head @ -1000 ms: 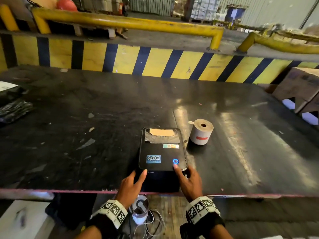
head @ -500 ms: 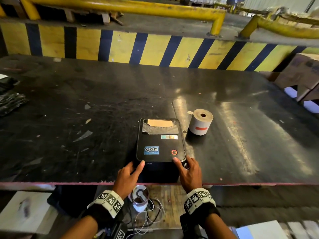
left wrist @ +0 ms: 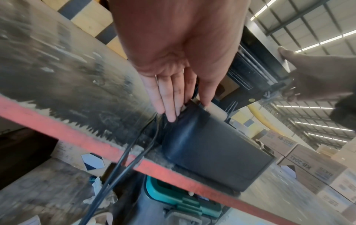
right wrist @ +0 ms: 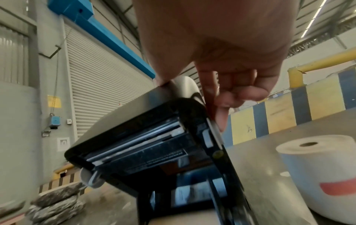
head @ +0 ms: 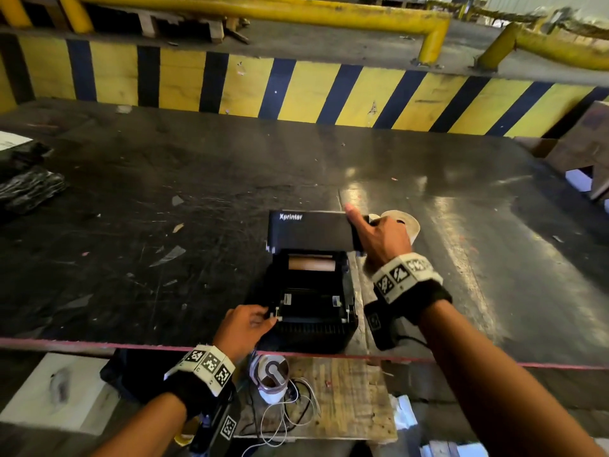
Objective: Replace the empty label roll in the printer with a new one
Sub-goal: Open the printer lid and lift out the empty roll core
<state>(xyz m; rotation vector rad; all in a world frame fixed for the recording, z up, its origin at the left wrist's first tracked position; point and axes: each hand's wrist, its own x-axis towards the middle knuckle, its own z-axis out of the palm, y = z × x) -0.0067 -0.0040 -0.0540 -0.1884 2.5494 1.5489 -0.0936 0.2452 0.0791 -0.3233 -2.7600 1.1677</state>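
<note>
The black label printer (head: 316, 311) sits at the table's near edge with its lid (head: 306, 230) raised. Inside lies a bare brown cardboard core (head: 311, 263). My right hand (head: 362, 225) pinches the lid's right edge, thumb on top; in the right wrist view this hand (right wrist: 192, 99) grips the lid (right wrist: 146, 137). My left hand (head: 263, 319) rests with straight fingers on the printer's front left corner, as the left wrist view shows of the hand (left wrist: 179, 109) and the printer (left wrist: 212, 152). The new white roll (head: 407, 225) stands upright just right of the lid, partly behind my right hand, and also appears as a roll (right wrist: 323, 175).
A striped yellow and black barrier (head: 296, 90) borders the table's far side. Black wrapped bundles (head: 26, 189) lie at the left edge, cardboard boxes (head: 586, 150) at the right. Below the red front edge (head: 99, 344) sit cables and a small white device (head: 272, 377) on a wooden board.
The printer lid, closed before, now stands raised. My right hand rose from the printer's front with the lid. My left hand stayed at the front left corner.
</note>
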